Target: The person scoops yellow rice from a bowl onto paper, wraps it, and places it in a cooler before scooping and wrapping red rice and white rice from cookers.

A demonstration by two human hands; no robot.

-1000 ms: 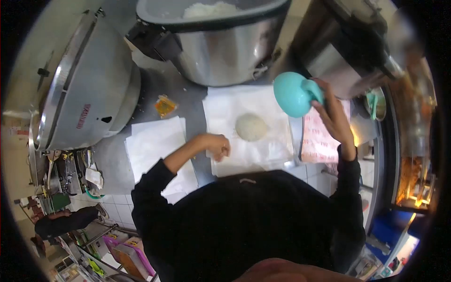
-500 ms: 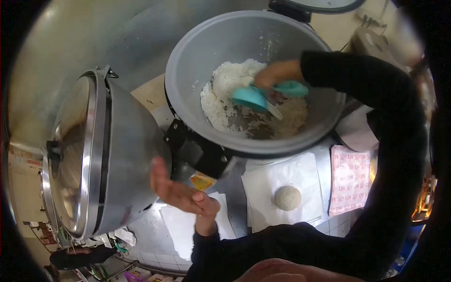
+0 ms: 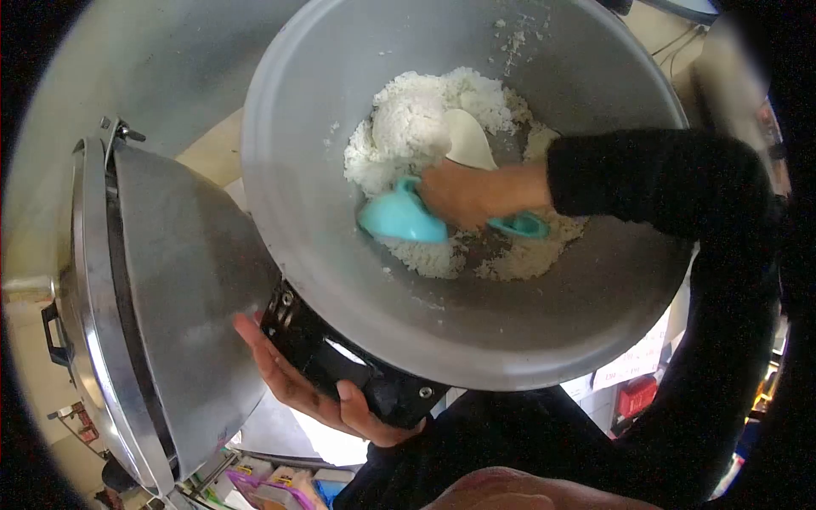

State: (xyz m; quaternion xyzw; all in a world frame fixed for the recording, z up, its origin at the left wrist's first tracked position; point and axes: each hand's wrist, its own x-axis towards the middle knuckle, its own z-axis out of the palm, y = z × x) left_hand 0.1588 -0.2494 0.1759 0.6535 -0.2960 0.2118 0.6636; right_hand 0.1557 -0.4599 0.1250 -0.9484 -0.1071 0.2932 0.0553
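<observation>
Inside a large grey rice cooker pot [image 3: 340, 280], my right hand [image 3: 472, 195] is closed around the handle of a turquoise scoop [image 3: 401, 217]. The scoop's bowl is down against the cooked rice [image 3: 412, 110], and its looped handle end shows past my palm. A white rice paddle [image 3: 467, 140] sticks out just beyond my knuckles, its handle hidden by my hand. My left hand [image 3: 340, 408] grips the pot's black side handle [image 3: 340, 361], thumb over the front and fingers along the underside.
To the left stands another big metal cooker [image 3: 183, 280] with a shiny lid, close beside my left fingers. White paper sheets [image 3: 336, 438] lie below the pot on the counter. A red box [image 3: 637, 397] shows at the lower right, and a metal wall [image 3: 178, 76] rises behind.
My left hand, free and spread before, now holds the pot's side handle. The pot appears nearer and tilted towards me. The scoop has moved left and down against the rice.
</observation>
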